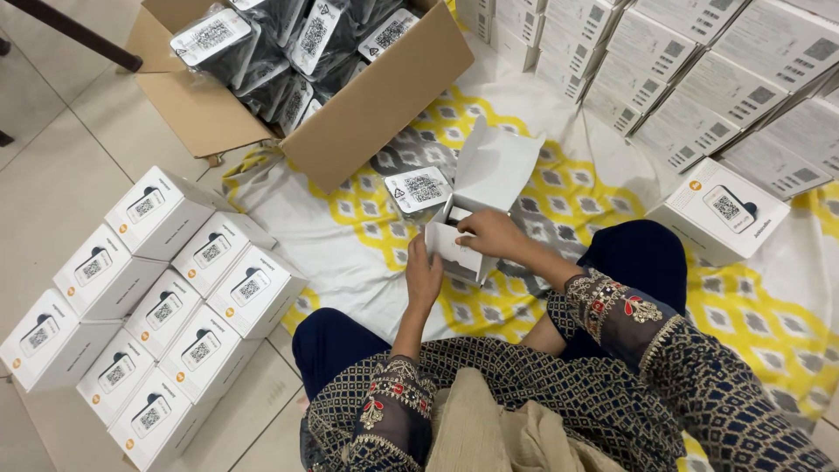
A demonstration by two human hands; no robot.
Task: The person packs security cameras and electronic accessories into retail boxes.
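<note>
We hold an open white box (461,249) on the patterned cloth (542,188): our left hand (423,273) grips its side, our right hand (491,232) presses inside; a cardboard carton (376,100) sits beyond.

A makeshift packing spot on the floor of a home or small stockroom; pale floor tiles (61,166) are partly covered by a yellow, grey and white patterned cloth (559,188); identical small white boxes (149,306) stand in neat rows at one side and in a larger stack (699,79) at the other; an open brown carton (367,105) holds black items sealed in clear labelled bags (288,44).
</note>
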